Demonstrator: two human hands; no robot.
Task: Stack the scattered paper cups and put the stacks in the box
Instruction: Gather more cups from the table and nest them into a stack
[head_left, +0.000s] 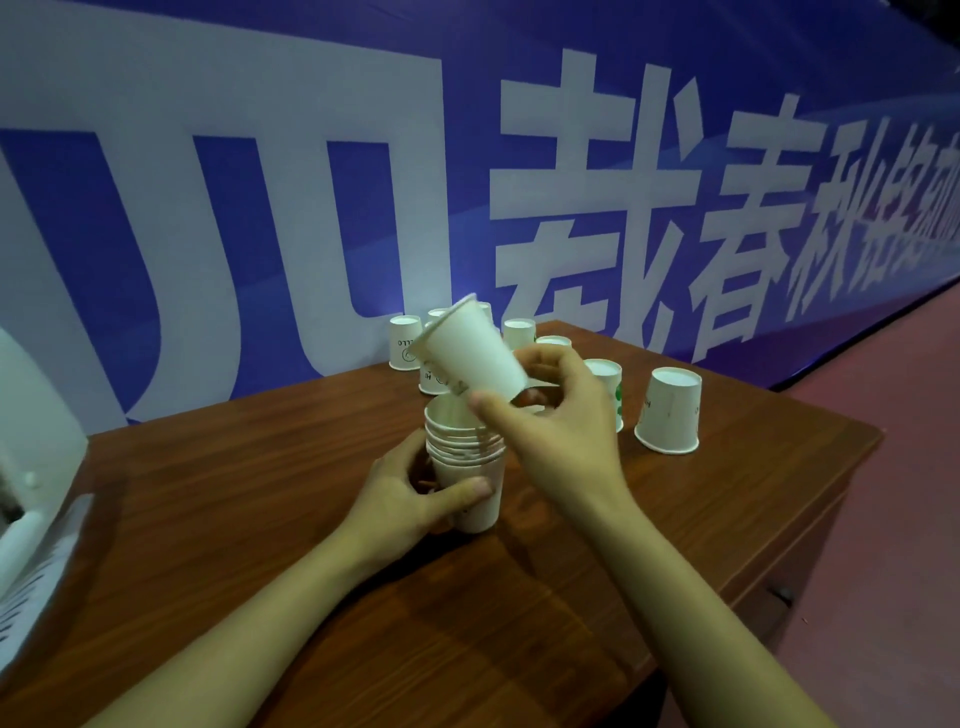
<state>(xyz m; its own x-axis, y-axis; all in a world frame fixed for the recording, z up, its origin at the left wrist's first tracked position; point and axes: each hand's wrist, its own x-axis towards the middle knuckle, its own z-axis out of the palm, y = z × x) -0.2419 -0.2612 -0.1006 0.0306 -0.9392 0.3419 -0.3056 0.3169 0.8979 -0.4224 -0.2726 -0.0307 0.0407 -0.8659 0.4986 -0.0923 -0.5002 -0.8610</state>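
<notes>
White paper cup (475, 353) tilts above nested stack (466, 452) of white cups.

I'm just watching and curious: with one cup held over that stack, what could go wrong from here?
The tilted cup in the right hand may catch the rim of the stack rather than slide in. The left hand grips the stack only low down, so a push could tip it. The upside-down cup sits near the table edge and could be knocked off.
</notes>
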